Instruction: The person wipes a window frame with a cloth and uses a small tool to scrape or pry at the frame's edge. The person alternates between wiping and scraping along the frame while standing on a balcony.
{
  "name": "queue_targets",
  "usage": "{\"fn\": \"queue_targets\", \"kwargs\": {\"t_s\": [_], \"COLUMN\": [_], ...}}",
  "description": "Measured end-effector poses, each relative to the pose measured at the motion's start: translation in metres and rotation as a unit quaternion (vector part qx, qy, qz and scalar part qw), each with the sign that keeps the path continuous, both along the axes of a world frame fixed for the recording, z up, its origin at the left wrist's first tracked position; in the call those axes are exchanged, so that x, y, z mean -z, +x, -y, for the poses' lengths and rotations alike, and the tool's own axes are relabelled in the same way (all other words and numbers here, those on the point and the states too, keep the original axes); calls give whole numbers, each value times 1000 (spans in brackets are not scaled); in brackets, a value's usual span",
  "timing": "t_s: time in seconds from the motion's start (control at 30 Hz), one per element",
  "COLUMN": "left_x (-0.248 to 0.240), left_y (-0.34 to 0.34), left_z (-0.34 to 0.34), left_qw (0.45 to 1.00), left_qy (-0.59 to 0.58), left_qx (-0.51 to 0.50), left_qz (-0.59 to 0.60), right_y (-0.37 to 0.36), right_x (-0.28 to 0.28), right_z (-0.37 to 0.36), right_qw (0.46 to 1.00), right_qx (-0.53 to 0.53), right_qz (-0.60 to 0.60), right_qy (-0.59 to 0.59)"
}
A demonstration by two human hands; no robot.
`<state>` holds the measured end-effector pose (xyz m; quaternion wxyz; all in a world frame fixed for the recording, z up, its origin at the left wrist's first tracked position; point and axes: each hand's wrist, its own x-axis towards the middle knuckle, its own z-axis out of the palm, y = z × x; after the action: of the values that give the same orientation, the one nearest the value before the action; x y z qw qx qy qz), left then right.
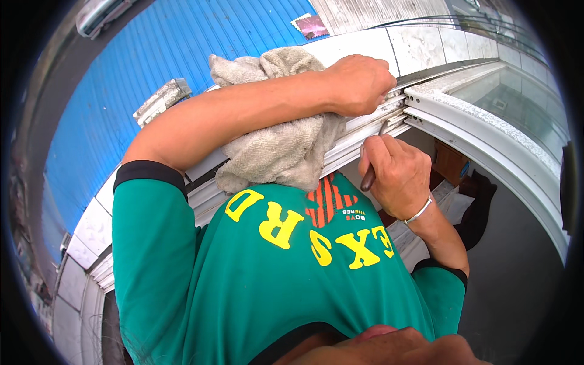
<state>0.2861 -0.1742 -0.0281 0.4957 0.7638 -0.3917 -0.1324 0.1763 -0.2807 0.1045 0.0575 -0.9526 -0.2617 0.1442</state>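
Observation:
My left forearm reaches across a grey-beige rag (274,152) draped over the window sill. Just beyond it, my left hand (362,85) is closed in a fist above the white sliding-window track (365,131); whatever it holds, if anything, is hidden. In my right hand (398,173) is a slim tool with a dark brown handle (368,179). Its thin end shows above my fingers, close to the track where the window frames meet. I cannot tell what kind of tip it has.
A white-framed glass sash (486,128) fills the right side of the track. White tiles (417,48) line the outer ledge. Outside lies a blue corrugated roof (164,48), with a worn white block-like object (163,100) near the ledge. A dark garment-like shape (477,207) is indoors.

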Motion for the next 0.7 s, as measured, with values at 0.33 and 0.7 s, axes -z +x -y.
{"fn": "queue_targets", "kwargs": {"t_s": [0.33, 0.7], "left_x": [-3, 0], "left_y": [-2, 0], "left_z": [-2, -1], "left_qw": [1000, 1000], "left_qy": [-1, -2], "left_qx": [9, -3], "left_qz": [-4, 11], "right_y": [4, 13], "right_x": [13, 10], "right_z": [18, 33], "right_qw": [999, 990], "right_qx": [3, -18], "right_qz": [13, -21], "right_qy": [-30, -140]}}
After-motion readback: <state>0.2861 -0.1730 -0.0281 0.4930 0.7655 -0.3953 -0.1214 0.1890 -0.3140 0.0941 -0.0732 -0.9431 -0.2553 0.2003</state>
